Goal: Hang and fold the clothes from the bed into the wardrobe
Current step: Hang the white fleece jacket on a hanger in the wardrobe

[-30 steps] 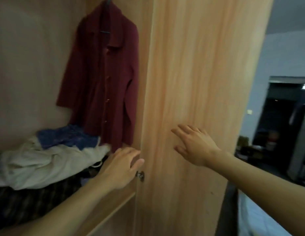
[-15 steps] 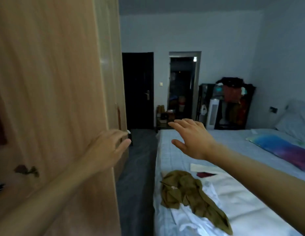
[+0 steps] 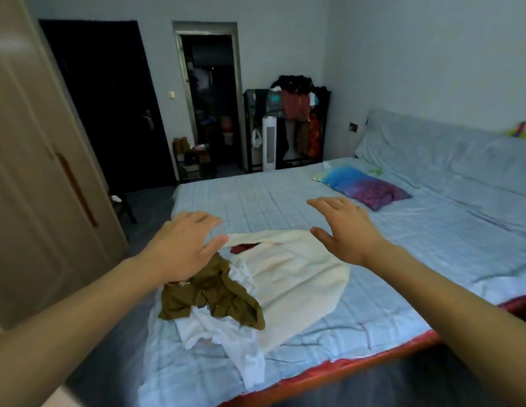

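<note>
A pile of clothes lies on the near corner of the bed (image 3: 285, 201): an olive-brown garment (image 3: 214, 295) on top of a thin white garment (image 3: 226, 336), beside a cream garment (image 3: 297, 277) with a dark red patch showing at its collar. My left hand (image 3: 179, 248) hovers over the olive-brown garment, fingers spread and holding nothing. My right hand (image 3: 344, 230) is stretched out above the cream garment, fingers straight and empty. The wardrobe (image 3: 35, 186) stands at the left with its door closed.
A blue and purple pillow (image 3: 361, 185) lies further up the bed. A dark door (image 3: 109, 104) and an open doorway (image 3: 210, 98) are in the far wall, with a loaded clothes rack (image 3: 288, 127) beside them. Dark floor runs between wardrobe and bed.
The view has swung from the open wardrobe with the hung dark red shirt to the bed. Both hands left the wardrobe door and now reach out over the clothes pile.
</note>
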`<state>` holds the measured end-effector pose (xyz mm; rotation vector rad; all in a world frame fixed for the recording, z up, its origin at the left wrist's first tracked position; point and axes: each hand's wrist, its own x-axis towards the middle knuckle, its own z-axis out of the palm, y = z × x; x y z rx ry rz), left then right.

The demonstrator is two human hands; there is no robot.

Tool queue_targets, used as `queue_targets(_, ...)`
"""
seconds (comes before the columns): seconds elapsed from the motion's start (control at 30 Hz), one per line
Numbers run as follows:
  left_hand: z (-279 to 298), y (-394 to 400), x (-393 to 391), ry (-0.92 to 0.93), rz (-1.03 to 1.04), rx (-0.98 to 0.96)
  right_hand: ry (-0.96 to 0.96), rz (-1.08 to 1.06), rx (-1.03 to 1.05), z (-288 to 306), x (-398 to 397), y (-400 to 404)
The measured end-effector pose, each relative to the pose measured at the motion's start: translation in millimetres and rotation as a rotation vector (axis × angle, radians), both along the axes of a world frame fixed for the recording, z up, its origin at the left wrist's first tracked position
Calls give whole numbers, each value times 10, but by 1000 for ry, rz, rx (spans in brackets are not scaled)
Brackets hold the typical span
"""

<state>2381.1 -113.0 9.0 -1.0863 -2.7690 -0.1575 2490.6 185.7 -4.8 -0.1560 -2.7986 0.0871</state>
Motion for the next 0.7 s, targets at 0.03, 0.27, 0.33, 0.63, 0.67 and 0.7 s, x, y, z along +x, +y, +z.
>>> queue_targets(0.03,0,160,-54,-7,-17,3,-3,-21,-27,-44,32,133)
queue_targets(0.27,-306,1166,-600,-69,-175,45,-2,-188,-170,-304,56,894)
queue_targets(0.33,-410,1411,-789,-87,-216,73,-18,-237,-162,-334,-3,1045)
queue_targets(0.63,-912,2071,-1679,-232,-264,162,-86,-367,-218,-610,-520,1517)
queue_targets(0.67,-958,2127,-1753,-248,-257,152,-90,-373,-230,-679,-568,1552)
queue_targets(0.7,-996,2185,-1815,-261,-252,144,-96,-377,-240,-749,-608,1587)
